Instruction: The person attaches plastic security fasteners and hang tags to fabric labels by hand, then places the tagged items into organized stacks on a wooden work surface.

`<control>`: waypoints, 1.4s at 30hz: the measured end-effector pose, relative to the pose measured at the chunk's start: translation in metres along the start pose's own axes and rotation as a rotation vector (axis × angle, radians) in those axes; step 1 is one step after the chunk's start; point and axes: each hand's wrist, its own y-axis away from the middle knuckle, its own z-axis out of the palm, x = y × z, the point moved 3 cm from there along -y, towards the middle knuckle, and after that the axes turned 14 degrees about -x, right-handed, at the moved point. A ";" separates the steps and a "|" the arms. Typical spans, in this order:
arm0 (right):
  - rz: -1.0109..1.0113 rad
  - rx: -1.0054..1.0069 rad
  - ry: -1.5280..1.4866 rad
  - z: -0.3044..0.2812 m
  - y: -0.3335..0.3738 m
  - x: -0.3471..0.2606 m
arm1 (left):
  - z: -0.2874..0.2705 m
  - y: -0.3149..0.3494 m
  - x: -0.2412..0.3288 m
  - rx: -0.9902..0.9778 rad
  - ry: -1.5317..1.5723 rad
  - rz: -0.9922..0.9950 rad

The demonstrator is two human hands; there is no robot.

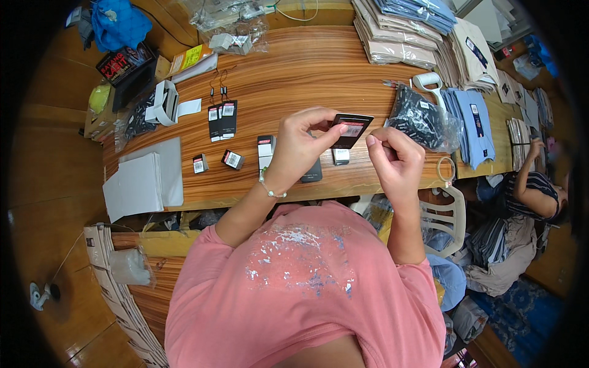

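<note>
Above the front part of the table, my left hand (297, 144) pinches a black hang tag (359, 140) bearing a white-and-red sticker. Just right of the tag, my right hand (397, 161) is closed with thumb and forefinger together; whatever it may hold is too small to make out. Below the held tag sits a small stack of white labels (341, 157). Another black tag (313, 172) lies partly hidden by my left hand, next to a labelled strip (264, 147). Several stickered black tags (222, 121) with looped cords lie farther left, above two small label stacks (200, 163) (233, 159).
A clear bag of black cords (420, 119) and a white tape roller (427, 80) lie at right, beside folded blue shirts (469, 126). Bagged garments (399, 37) are piled at the back right. White sheets (138, 184) cover the left end. Another person (532, 190) works at far right.
</note>
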 end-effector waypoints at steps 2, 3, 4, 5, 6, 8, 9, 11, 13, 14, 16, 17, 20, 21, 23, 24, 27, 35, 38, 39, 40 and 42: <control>0.027 -0.010 -0.013 0.003 -0.001 -0.001 | 0.000 0.000 0.002 0.005 0.034 -0.025; 0.059 -0.019 -0.029 0.003 -0.001 -0.001 | 0.001 0.000 0.002 0.007 0.050 -0.038; 0.089 -0.029 -0.046 0.003 -0.001 -0.002 | 0.001 0.001 0.002 0.008 0.053 -0.031; 0.119 -0.039 -0.062 0.004 -0.001 -0.003 | 0.000 0.001 0.001 0.008 0.055 -0.025; 0.133 -0.031 -0.097 0.004 -0.001 -0.003 | 0.000 0.001 0.001 0.009 0.058 -0.019; 0.160 -0.017 -0.166 0.007 -0.001 -0.001 | 0.000 0.002 0.001 0.011 0.045 -0.023; 0.151 -0.009 -0.235 0.009 -0.001 0.000 | -0.001 0.002 0.001 0.013 0.039 -0.025; 0.134 0.011 -0.369 0.011 -0.001 0.001 | -0.001 0.002 0.002 0.002 0.036 -0.035; 0.109 -0.006 -0.436 0.011 -0.001 0.005 | -0.001 0.002 0.004 -0.005 0.044 -0.040; 0.097 -0.014 -0.469 0.011 -0.001 0.006 | 0.000 0.002 0.006 -0.007 0.052 -0.039; 0.125 -0.026 -0.514 0.011 -0.001 0.006 | 0.000 0.002 0.007 -0.011 0.061 -0.044; 0.139 -0.033 -0.537 0.012 -0.001 0.006 | -0.001 0.002 0.007 -0.014 0.061 -0.049; 0.192 -0.063 -0.528 0.010 0.001 0.012 | -0.001 0.002 0.005 -0.020 0.069 -0.042; 0.196 -0.068 -0.531 0.010 0.001 0.012 | -0.001 0.002 0.004 -0.022 0.073 -0.036; 0.205 -0.078 -0.536 0.010 0.002 0.013 | -0.001 0.002 0.003 -0.021 0.075 -0.035; 0.204 -0.080 -0.541 0.009 0.002 0.013 | -0.001 0.002 0.003 -0.021 0.075 -0.034; 0.212 -0.088 -0.602 0.007 0.004 0.014 | -0.001 0.002 0.004 -0.031 0.082 -0.053; 0.230 -0.097 -0.712 0.004 0.007 0.011 | 0.000 0.003 0.002 -0.038 0.100 -0.046; 0.181 -0.038 -0.633 0.002 0.007 0.007 | 0.001 0.003 0.002 -0.037 0.108 -0.043; 0.184 -0.029 -0.624 0.001 0.008 0.008 | 0.001 0.003 0.002 -0.036 0.113 -0.040; 0.187 -0.023 -0.616 0.000 0.009 0.010 | 0.002 0.003 0.003 -0.033 0.119 -0.046; 0.189 -0.022 -0.628 -0.002 0.011 0.016 | 0.002 0.004 0.003 -0.026 0.130 -0.057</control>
